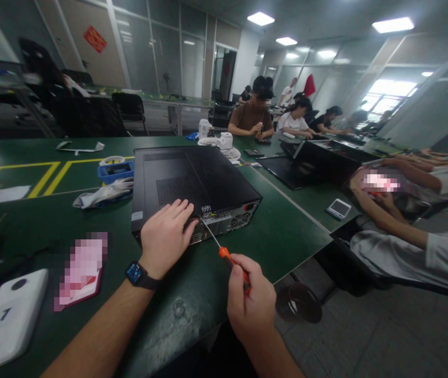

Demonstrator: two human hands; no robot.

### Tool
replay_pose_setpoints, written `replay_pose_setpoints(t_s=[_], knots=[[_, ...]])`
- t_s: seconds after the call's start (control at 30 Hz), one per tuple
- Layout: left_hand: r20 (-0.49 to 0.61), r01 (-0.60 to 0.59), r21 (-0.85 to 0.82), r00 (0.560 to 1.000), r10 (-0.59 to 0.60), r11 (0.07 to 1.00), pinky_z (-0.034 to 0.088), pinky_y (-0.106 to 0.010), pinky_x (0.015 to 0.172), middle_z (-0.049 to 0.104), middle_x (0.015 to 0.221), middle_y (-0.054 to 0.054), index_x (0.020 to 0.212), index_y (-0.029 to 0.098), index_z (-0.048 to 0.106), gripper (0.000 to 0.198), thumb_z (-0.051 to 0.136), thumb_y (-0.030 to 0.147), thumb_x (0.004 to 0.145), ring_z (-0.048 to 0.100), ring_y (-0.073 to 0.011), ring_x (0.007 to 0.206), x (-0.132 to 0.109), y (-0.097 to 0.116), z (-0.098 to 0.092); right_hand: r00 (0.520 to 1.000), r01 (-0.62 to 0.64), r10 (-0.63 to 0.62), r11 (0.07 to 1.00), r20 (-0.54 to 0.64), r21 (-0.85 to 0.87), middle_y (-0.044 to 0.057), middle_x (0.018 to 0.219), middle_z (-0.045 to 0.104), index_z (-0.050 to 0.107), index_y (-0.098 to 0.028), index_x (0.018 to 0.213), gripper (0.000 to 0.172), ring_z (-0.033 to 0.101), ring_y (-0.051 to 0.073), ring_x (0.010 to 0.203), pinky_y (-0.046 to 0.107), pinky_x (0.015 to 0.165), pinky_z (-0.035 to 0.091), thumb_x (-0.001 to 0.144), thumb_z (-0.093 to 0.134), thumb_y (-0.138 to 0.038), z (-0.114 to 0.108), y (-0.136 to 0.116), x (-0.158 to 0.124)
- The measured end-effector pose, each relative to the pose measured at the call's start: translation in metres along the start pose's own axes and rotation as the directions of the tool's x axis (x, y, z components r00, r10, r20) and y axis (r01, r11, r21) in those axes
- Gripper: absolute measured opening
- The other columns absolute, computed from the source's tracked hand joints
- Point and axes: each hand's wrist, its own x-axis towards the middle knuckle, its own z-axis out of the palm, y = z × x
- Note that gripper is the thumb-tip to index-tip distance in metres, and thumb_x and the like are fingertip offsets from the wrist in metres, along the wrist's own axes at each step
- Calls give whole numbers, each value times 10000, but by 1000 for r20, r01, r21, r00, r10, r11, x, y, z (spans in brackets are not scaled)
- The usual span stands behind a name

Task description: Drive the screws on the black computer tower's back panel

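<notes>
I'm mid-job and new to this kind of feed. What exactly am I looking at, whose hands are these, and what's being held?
There is no machine arm here: these are a person's two bare hands, seen in one picture from a camera worn on that person's head, looking forward and down. The left hand lies over the edge of a black computer case. The right hand grips an orange-handled screwdriver, its tip by the case's rear panel. Also on the green table are a white device marked 1, a blue tray and pale gloves. The arms on the right belong to someone else.
</notes>
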Motion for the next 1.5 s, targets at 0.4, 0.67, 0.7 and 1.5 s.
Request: replay_pose_setpoints(t_s=[0.4,0.67,0.7,1.5], knots=[[9,23,-15,1000,-23,1000,568,-508,1124,747,1375,-146,1297,136,751,357,596,328,1038,709,-316,1299,1,1,-1,999,-38,38,999,16,15,44,918,757,602,-212,1197,179,767,179,737,273,635,617,1026,555,-238,0,-1,-1],[-4,8,-12,1000,-8,1000,561,-486,1124,752,1368,-150,1295,128,750,355,613,315,1027,709,-316,1296,0,0,0,1000,-4,4,1000,-11,-12,16,870,745,607,-222,1162,145,717,143,631,248,604,592,1041,529,-203,2,0,0],[-2,7,-12,1000,-7,1000,559,-484,1127,751,1370,-149,1298,129,748,356,611,316,1027,708,-315,1298,0,0,1,1000,-25,25,1000,-4,-10,16,864,744,606,-218,1177,152,710,140,615,243,586,584,1048,526,-215,2,1,-1],[40,51,-50,998,-49,997,539,-507,1159,731,1409,-124,1327,190,739,353,591,319,1033,686,-311,1335,1,1,-2,1000,-18,18,999,-12,27,49,923,747,604,-212,1193,194,761,187,758,295,670,634,1003,565,-216,1,-2,0]])
